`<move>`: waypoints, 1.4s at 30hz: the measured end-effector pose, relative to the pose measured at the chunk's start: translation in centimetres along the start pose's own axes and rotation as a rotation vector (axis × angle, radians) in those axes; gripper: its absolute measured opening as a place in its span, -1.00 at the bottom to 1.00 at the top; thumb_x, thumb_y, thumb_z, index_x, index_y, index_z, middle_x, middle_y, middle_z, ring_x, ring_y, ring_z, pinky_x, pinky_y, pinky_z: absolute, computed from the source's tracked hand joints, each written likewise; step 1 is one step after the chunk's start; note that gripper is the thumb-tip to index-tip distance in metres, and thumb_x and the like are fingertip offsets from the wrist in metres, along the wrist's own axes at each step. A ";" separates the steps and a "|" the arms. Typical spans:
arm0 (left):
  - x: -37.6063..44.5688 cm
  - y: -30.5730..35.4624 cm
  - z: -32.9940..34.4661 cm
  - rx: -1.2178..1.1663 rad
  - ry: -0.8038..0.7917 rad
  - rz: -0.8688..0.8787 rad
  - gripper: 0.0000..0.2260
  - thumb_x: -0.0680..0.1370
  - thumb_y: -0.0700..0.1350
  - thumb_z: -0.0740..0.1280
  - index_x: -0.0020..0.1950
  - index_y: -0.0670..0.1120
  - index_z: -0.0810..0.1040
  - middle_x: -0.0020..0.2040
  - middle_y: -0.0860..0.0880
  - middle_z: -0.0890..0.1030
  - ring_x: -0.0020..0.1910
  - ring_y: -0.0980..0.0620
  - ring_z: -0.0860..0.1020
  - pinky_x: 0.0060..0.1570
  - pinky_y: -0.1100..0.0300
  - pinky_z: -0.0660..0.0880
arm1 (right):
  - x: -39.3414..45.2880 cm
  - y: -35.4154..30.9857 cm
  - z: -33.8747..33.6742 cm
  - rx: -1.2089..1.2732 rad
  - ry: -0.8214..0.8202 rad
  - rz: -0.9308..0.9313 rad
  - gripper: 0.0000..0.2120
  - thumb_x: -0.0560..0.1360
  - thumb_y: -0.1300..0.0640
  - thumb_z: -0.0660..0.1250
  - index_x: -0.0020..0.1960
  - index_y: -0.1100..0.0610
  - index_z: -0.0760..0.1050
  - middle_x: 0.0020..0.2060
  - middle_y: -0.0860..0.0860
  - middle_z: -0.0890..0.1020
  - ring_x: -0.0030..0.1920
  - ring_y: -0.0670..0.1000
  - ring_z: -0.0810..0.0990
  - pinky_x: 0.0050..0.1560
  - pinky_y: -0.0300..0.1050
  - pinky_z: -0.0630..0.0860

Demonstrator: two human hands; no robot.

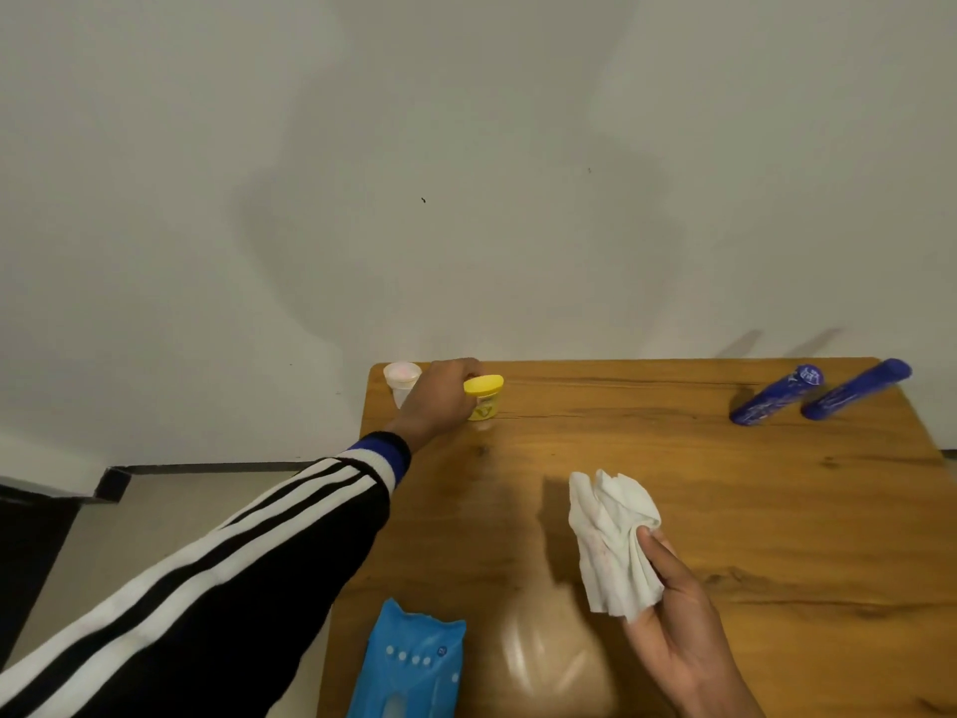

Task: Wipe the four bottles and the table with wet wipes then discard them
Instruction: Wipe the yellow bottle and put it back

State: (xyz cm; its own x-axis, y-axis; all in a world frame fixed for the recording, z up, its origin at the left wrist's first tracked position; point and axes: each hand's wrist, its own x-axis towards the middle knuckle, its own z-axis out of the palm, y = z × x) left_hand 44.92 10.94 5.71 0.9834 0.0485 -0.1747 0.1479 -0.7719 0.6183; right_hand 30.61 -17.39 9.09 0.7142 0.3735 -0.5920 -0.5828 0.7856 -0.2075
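My left hand [440, 393] reaches to the far left corner of the wooden table [673, 484] and grips a small yellow-capped bottle [486, 397]. Just left of it stands a small clear jar with a pale pink lid [401, 378]. My right hand [678, 629] is near the table's front and holds a crumpled white wet wipe [613, 541] above the surface. Two blue bottles [777, 396] [857, 388] stand side by side at the far right corner.
A blue wet-wipe pack [409, 665] lies at the table's near left edge. A pale wall rises right behind the table. Left of the table is light floor with a dark object [31, 541] at the frame edge.
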 end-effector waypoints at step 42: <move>-25.1 25.6 5.1 -1.629 -0.175 -0.417 -0.70 0.53 0.09 0.32 -0.21 -0.12 0.61 -0.37 -0.08 0.61 -0.41 -0.03 0.60 -0.27 0.12 0.54 | -25.4 -12.2 -6.9 -0.055 -0.146 -0.222 -0.53 0.70 0.11 0.14 0.57 0.09 0.13 0.56 0.13 0.19 0.57 0.16 0.13 0.52 0.06 0.21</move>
State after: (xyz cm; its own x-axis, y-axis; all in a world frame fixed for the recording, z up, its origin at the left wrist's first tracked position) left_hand 23.52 -13.24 22.00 0.8464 -0.0859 -0.5255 0.4316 0.6887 0.5826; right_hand 16.85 -39.86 21.29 0.8727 0.2655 -0.4098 -0.4234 0.8296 -0.3640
